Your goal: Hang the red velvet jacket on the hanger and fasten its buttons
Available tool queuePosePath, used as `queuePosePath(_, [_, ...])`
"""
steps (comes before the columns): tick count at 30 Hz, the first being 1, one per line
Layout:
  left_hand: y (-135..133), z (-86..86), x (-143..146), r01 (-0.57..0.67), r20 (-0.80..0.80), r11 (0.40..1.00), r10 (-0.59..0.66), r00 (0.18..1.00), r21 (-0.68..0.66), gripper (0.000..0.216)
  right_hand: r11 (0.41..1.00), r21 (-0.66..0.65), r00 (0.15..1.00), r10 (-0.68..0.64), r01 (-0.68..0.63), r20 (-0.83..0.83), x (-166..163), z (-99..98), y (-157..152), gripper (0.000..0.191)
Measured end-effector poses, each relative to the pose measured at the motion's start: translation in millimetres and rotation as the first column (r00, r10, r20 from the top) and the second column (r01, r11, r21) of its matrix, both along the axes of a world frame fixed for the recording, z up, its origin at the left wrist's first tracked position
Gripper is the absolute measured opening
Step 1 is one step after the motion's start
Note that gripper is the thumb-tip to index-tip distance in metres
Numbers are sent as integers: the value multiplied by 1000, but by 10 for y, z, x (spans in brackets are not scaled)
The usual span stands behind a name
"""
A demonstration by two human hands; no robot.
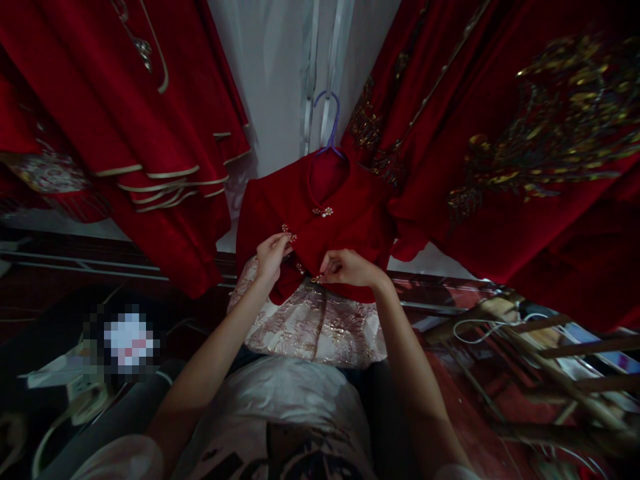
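A short red jacket (350,233) with a stand-up collar hangs in front of me on a purple hanger (332,127). Its collar clasp (323,212), with flower-shaped ends, looks fastened, while the front below it lies apart. My left hand (273,257) is closed in a pinch on the jacket's front edge, beside another ornate clasp (290,233). Lower down, my right hand (347,268) pinches the opposite edge at a small shiny clasp piece (316,279). Pale pink brocade cloth (310,327) with a metallic pattern spreads beneath the jacket over my lap.
Red garments with cream trim (165,133) hang on the left. Red clothes with gold sequin decoration (565,127) hang on the right. A wooden rack-like frame (575,350) and a white cable (475,327) stand lower right. At lower left sits a pale power strip (85,400).
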State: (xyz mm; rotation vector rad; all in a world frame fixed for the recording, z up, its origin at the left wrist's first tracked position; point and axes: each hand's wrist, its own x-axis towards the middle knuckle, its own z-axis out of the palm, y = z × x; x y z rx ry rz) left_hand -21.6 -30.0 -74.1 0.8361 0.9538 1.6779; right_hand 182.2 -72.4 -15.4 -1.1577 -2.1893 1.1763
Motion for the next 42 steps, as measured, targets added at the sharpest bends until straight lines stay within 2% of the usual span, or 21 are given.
queuePosePath(3, [17,37,45,74,-68,997,-76,995,-31,27,1000,-15,1000,-1,1,9,29,48,-36,23])
queuePosePath(6, [51,202,112,196,-274,981,-190,943,-6,31,990,-135,998,45,-39,41,82,117,-84,23])
queuePosePath(7, [70,284,136,212,-369,976,-181,912,45,30,981,-187,996,68,-55,64,101,143,-99,23])
queuePosePath(9, [116,468,177,227,-576,952,-71,814,204,25,958,-277,987,114,-79,112,140,193,-127,25])
queuePosePath(10, [139,562,191,242,-680,928,17,733,284,23,948,-305,983,132,-88,128,158,214,-138,26])
queuePosePath(12, [181,738,208,282,-846,879,214,488,385,23,940,-326,980,147,-96,136,187,247,-152,26])
queuePosePath(14, [217,883,217,327,-908,849,365,207,415,24,944,-317,982,138,-91,128,208,261,-158,26])
queuePosePath(15, [237,942,220,353,-909,840,406,94,412,24,947,-310,983,133,-89,126,216,262,-158,25])
queuePosePath(17, [285,1036,228,413,-890,821,452,-49,394,24,950,-300,983,131,-88,127,227,255,-154,25])
queuePosePath(19, [346,1104,235,493,-865,785,487,-119,375,22,948,-306,984,131,-89,118,234,242,-148,26])
queuePosePath(22, [439,1173,233,599,-828,721,537,-163,350,21,949,-307,991,107,-79,77,241,226,-141,25])
queuePosePath(24, [488,1202,218,642,-809,684,564,-163,347,20,967,-250,995,71,-53,63,246,221,-140,24])
queuePosePath(30, [555,1238,156,755,-792,544,609,-54,367,15,1000,-11,1000,-5,5,-12,254,273,-137,23])
queuePosePath(32, [561,1234,147,767,-794,516,608,-14,381,17,979,178,994,-94,103,-54,243,319,-122,22])
queuePosePath(33, [560,1231,147,759,-802,519,597,7,393,18,938,296,983,-168,181,-71,233,345,-109,22])
queuePosePath(35, [551,1229,153,721,-838,560,543,52,408,19,802,500,943,-312,326,-115,204,403,-75,24])
queuePosePath(37, [536,1238,161,678,-877,617,472,86,399,17,694,596,906,-391,404,-159,162,469,-36,25])
queuePosePath(40, [523,1266,168,643,-897,672,438,58,369,21,646,617,886,-407,450,-221,57,584,48,28])
queuePosePath(42, [533,1273,169,615,-890,706,455,-16,350,28,667,570,877,-390,479,-281,-52,659,151,39])
